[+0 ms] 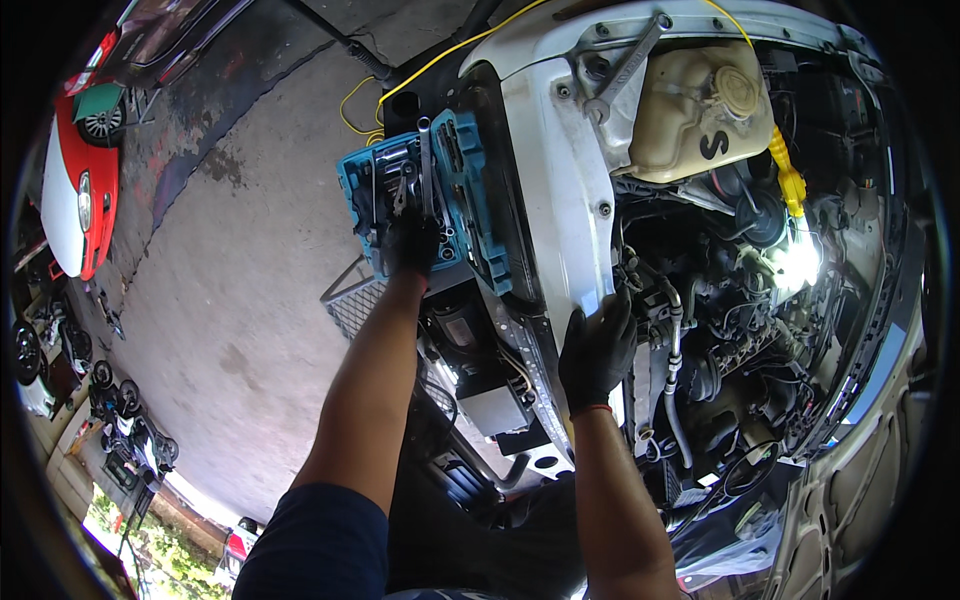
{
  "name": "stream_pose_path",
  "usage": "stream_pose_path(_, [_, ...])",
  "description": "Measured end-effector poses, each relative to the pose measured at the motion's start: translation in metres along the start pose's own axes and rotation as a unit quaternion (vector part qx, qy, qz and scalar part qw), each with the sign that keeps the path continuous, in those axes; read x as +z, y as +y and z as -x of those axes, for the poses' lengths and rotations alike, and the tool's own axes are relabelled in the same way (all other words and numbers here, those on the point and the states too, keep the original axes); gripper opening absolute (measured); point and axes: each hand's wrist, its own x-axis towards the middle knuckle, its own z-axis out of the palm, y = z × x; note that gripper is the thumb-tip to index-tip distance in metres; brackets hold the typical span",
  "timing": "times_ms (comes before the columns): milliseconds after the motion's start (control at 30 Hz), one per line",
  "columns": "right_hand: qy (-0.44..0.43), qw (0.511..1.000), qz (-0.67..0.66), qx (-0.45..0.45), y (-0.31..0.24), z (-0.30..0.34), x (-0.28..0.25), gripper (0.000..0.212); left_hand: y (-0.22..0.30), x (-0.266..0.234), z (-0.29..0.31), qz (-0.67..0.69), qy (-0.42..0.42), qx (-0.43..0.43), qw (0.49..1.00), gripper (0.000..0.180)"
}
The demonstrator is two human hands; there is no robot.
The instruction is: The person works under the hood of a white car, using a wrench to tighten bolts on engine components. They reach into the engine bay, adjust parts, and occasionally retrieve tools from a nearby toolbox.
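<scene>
My left hand (410, 245), in a black glove, reaches down into a blue tool case (351, 190) that lies unfolded beside the car's front end. Its fingers blend into the dark tools, so their grip is hidden. Sockets and a long combination wrench (426, 165) lie in the case near that hand. My right hand (597, 352), also black-gloved, rests on the white body panel (565, 190) along the edge of the engine bay. Those fingers stretch out over the panel and hold nothing I can see.
A wrench (628, 70) lies on the panel beside a yellowed fluid reservoir (690, 115). Over the engine (740, 345) hangs a lit yellow work light (788, 182). A yellow cord (440, 58) runs past the case. On the concrete floor (250, 290) at left stand a red car (92, 190) and motorcycles (135, 430).
</scene>
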Motion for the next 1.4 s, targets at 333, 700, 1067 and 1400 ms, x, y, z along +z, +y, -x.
stream_pose_path(333, [0.017,0.999,0.036,-0.011,0.014,0.002,0.010,0.084,0.019,0.057,0.030,0.014,0.012,-0.078,0.997,0.055])
stream_pose_path(700, [-0.011,0.999,-0.051,0.009,0.000,-0.001,-0.005,0.083,0.021,0.054,0.032,-0.060,0.048,-0.043,0.996,0.032])
stream_pose_path(1067, [0.013,0.999,-0.039,-0.003,0.007,-0.003,-0.003,0.085,0.032,0.063,0.037,0.035,0.107,-0.092,0.989,0.049])
stream_pose_path(1400, [-0.042,0.994,-0.100,0.028,-0.001,-0.002,-0.006,0.086,-0.036,0.077,0.003,0.061,0.089,-0.021,0.994,0.054])
